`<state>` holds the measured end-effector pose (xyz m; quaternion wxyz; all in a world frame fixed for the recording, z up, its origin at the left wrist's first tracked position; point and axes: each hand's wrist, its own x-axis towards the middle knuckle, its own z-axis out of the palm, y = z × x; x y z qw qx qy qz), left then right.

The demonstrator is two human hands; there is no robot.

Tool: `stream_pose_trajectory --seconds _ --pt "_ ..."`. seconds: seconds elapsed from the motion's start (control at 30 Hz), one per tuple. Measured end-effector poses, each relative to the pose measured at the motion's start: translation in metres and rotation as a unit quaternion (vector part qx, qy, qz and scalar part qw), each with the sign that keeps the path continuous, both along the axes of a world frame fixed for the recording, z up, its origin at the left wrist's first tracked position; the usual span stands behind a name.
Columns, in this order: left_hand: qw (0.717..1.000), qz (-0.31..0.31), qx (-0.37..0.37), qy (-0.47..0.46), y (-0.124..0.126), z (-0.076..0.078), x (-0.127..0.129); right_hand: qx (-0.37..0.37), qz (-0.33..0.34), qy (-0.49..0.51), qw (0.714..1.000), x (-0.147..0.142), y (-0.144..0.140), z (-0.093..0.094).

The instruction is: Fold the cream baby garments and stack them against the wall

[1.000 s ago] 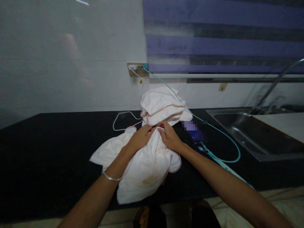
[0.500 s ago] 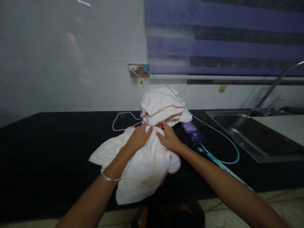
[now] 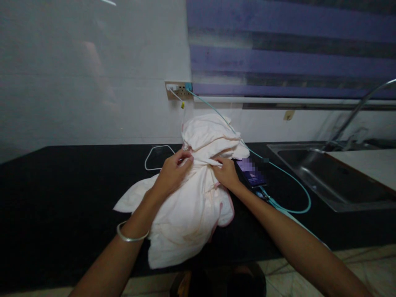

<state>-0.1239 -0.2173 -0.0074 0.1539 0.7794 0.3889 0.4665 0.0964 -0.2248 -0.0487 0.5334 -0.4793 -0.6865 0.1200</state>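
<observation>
A white cloth with pink trim (image 3: 185, 218) lies rumpled on the black counter (image 3: 62, 198). My left hand (image 3: 171, 175) pinches its upper edge on the left, and my right hand (image 3: 227, 173) pinches the same edge on the right, so a short strip of fabric is stretched between them and lifted off the counter. Just behind my hands sits a pile of similar white cloths (image 3: 210, 134) against the wall. A silver bangle (image 3: 128, 236) is on my left wrist.
A phone (image 3: 252, 175) with a lit screen lies right of my right hand, on a teal cable (image 3: 297, 192) running to the wall socket (image 3: 177, 90). A white cable (image 3: 154, 156) loops on the left. A steel sink (image 3: 334, 175) and tap stand at right.
Both hands have moved apart and lifted the cloth's upper edge, pulling it taut between them. The cloth's top has risen off the counter.
</observation>
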Motion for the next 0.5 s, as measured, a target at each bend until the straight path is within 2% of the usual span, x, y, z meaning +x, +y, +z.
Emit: stream_pose_trajectory --seconds 0.1,0.2,0.27,0.37,0.43,0.5 --pt "0.994 0.04 0.105 -0.002 -0.004 0.005 -0.002 -0.04 -0.055 0.101 0.993 0.004 0.007 0.001" --pt "0.989 0.009 0.138 0.052 -0.013 0.009 -0.001 -0.093 -0.108 0.233 0.962 0.011 0.015 0.002" --pt "0.983 -0.062 0.115 0.13 -0.021 0.008 0.002 -0.109 -0.129 0.282 0.944 0.017 0.02 0.003" --pt "0.954 -0.173 0.025 0.245 -0.031 0.001 0.013 -0.127 -0.134 0.327 0.927 0.025 0.022 0.004" --pt "0.951 -0.181 -0.047 0.246 -0.036 -0.008 0.024 -0.139 -0.134 0.349 0.917 0.027 0.021 0.004" --pt "0.96 -0.158 -0.088 0.214 -0.038 -0.017 0.034 -0.149 -0.115 0.357 0.915 0.026 0.021 0.002"
